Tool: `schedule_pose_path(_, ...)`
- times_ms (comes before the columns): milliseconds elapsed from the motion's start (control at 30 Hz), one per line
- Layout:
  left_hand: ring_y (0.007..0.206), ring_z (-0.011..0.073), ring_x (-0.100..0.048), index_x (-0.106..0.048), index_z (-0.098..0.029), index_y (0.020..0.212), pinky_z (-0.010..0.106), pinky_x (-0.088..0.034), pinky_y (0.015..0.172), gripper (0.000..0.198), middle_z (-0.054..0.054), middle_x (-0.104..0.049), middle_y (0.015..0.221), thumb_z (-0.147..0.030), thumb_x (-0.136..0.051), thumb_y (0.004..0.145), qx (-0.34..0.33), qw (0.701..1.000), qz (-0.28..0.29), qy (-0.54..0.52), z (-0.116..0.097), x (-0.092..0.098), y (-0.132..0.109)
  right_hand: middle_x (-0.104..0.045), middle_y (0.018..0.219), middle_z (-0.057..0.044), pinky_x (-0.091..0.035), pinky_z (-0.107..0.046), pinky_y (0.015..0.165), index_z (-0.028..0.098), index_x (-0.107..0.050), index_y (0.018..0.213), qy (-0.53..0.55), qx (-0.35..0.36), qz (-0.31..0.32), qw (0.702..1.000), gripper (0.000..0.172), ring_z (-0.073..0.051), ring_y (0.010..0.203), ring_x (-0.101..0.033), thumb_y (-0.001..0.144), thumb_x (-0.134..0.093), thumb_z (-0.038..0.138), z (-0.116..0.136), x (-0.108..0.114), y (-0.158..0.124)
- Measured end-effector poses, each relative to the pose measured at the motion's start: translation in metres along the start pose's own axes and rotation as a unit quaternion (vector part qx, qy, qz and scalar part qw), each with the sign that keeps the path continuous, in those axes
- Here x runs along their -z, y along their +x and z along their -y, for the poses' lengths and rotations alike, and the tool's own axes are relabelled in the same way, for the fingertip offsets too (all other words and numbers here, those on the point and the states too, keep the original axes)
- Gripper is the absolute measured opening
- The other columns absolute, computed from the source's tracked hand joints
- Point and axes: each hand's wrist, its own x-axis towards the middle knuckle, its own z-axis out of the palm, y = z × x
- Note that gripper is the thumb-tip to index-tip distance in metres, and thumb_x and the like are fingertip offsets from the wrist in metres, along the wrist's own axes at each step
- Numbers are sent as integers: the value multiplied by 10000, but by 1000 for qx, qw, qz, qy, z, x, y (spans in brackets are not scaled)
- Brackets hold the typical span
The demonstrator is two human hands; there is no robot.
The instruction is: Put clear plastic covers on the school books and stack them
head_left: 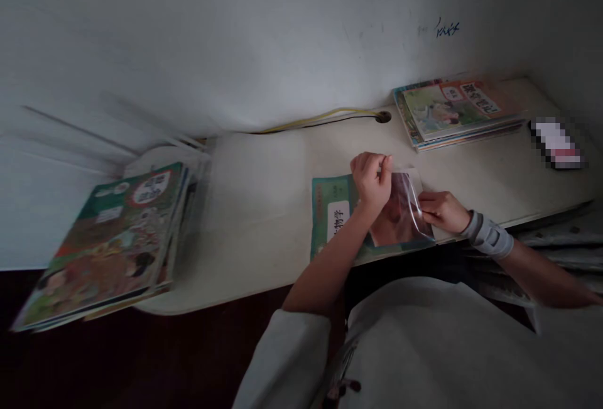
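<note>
Clear plastic sleeve (404, 211) lay mid-frame over the green book (330, 223), right between your hands. Your left hand (372, 181) had its grip pinched on the sleeve's top edge. Your right hand (443, 211) had its grip pinched on the right edge, lower in frame. Its long axis ran roughly top to bottom. The surface was a pale tabletop (264, 208) with book stacks upper right (452, 110) and lower left (108, 245), in a dim room with a white wall (235, 38).
</note>
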Motion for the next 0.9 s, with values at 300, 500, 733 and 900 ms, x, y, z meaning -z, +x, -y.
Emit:
schedule_pose_path(300, 807, 153, -581, -549, -207, 816, 324, -412, 827, 310, 27, -609, 768, -372, -347, 983, 39, 999, 19, -16, 2, 0, -8, -482, 569, 4, -348, -239, 530, 183, -524, 552, 120, -125, -57, 983, 514, -92, 509, -432, 962, -365, 449, 6, -15, 2)
schedule_pose_path(500, 1299, 251, -420, -452, -191, 1305, 442, -299, 1075, 454, 158, -523, 1316, -460, -311, 967, 40, 990, 135, 7, -5, 3, 2, -654, 689, -15, -489, -276, 622, 178, -681, 779, 254, -179, 54, 949, 433, -145, 648, -592, 866, -509, 566, -12, 8, 0)
schedule_pose_path(733, 1454, 372, -79, -230, -137, 1488, 623, -123, 1113, 741, 214, -186, 1560, -594, -323, 911, -4, 940, 315, 130, -29, 68, 2, -555, 1334, -133, -370, -512, 1058, 209, -496, 1354, -80, -204, -204, 954, 485, -285, 1276, -474, 947, -390, 450, 22, 42, 5)
schedule_pose_path(900, 1447, 362, -136, -226, -88, 1492, 612, -136, 1123, 845, 235, -222, 1540, -664, -294, 879, 6, 867, 454, 207, -21, 94, -49, -360, 1478, -236, -207, -567, 1132, 51, -348, 1444, -200, -36, 76, 976, 824, -347, 1402, -282, 859, -458, 621, 53, -18, 17)
